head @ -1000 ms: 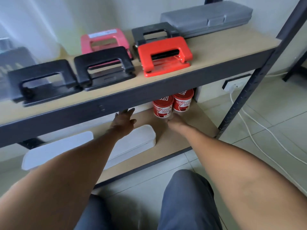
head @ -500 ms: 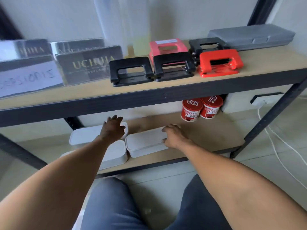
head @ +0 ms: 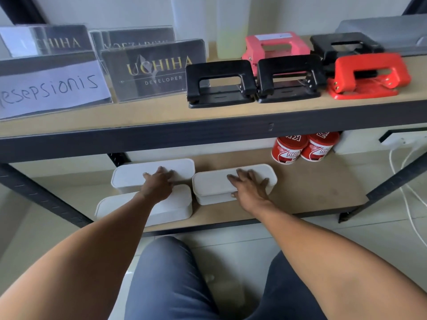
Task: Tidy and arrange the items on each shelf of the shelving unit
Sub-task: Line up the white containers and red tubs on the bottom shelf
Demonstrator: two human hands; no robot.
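Three white lidded boxes lie on the bottom shelf [head: 312, 188]. My left hand [head: 158, 184] rests with spread fingers on the lid of the rear left box [head: 131, 175]; the front left box [head: 175, 204] lies just before it, partly behind my forearm. My right hand [head: 249, 187] lies flat on the right box [head: 212, 181], its thumb down the box's front side. Two red tubs [head: 302, 148] stand further right on the same shelf. On the shelf above sit several hole punches [head: 221, 84] in black, pink and red, and clear sign holders [head: 152, 70].
A grey case [head: 392, 33] lies at the upper shelf's far right. Dark metal uprights [head: 392, 183] and a diagonal brace [head: 44, 197] frame the lower shelf. White cables [head: 406, 195] and a wall socket [head: 404, 139] are at the right. My knees are below, over a tiled floor.
The view swung left and closer. My right hand left the red tubs and came onto the right white box; my left hand settled on the rear left box.
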